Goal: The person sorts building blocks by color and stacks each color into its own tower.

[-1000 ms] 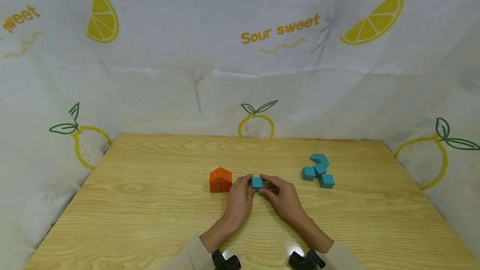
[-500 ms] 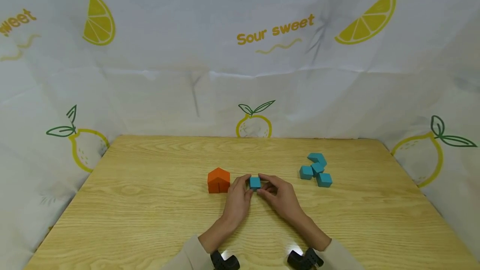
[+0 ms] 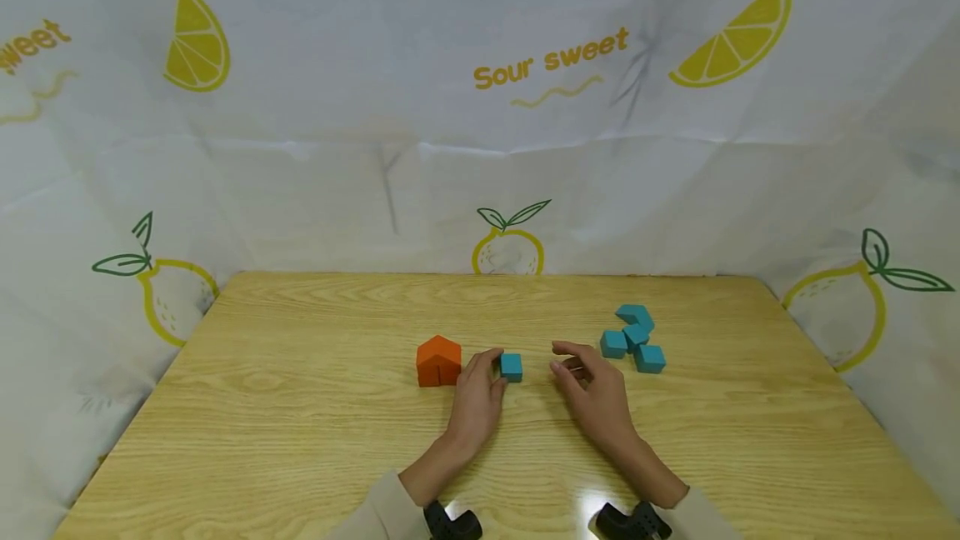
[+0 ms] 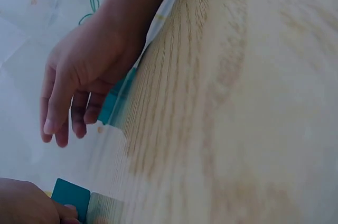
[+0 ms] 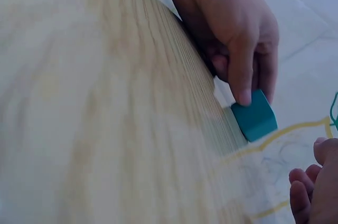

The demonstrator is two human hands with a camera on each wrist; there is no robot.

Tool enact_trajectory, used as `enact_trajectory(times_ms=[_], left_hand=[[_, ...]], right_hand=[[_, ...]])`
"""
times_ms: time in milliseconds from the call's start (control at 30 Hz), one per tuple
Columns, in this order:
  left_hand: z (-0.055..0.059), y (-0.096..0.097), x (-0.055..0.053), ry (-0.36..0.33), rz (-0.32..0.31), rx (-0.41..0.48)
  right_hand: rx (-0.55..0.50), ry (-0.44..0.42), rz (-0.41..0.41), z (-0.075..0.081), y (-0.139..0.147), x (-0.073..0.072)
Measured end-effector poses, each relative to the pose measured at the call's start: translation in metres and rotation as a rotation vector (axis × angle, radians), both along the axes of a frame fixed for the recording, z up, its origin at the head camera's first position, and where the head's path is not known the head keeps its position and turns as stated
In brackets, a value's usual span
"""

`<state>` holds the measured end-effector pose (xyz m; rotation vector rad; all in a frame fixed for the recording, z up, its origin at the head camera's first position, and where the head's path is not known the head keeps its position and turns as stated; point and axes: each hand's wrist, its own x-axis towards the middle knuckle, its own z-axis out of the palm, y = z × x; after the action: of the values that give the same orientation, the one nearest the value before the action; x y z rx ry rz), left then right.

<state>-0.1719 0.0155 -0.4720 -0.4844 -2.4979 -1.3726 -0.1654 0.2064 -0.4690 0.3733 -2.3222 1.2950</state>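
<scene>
My left hand (image 3: pixel 475 402) holds a small blue cube block (image 3: pixel 512 367) from its left side, thumb at the near edge and index finger at the far edge. In the right wrist view the thumb lies against this blue cube (image 5: pixel 256 118), which sits low at the tabletop. Off to the cube's right, my right hand (image 3: pixel 596 394) has loosely bent fingers with nothing between them; a gap parts it from the cube. Directly left of the left hand stands an orange house-shaped block stack (image 3: pixel 438 362) with a peaked top and a seam in its lower front.
Several more blue blocks (image 3: pixel 636 336) lie in a loose cluster beyond the right hand, one of them angular with a notch. All rest on a wood-grain table (image 3: pixel 300 440). A white cloth (image 3: pixel 337 190) printed with lemons hangs behind the table and at both sides.
My right hand has let go of the blue cube and moved right, toward the blue cluster. The left hand stays at the cube, which has not visibly moved on the table.
</scene>
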Motion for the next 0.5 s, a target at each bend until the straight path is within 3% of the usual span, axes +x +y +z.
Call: enact_trajectory(times_ms=[167,400,500], left_hand=[[0.001,0.001,0.0,-0.013,-0.003,0.0],[0.002,0.001,0.001,-0.024,-0.003,0.002],[0.002,0.001,0.001,-0.017,-0.001,0.01]], right_hand=[[-0.008,0.046,-0.055,0.002,0.02,0.006],[-0.005,0.112,-0.081,0.027,0.034,0.021],[-0.01,0.142,-0.095,0.032,0.041,0.023]])
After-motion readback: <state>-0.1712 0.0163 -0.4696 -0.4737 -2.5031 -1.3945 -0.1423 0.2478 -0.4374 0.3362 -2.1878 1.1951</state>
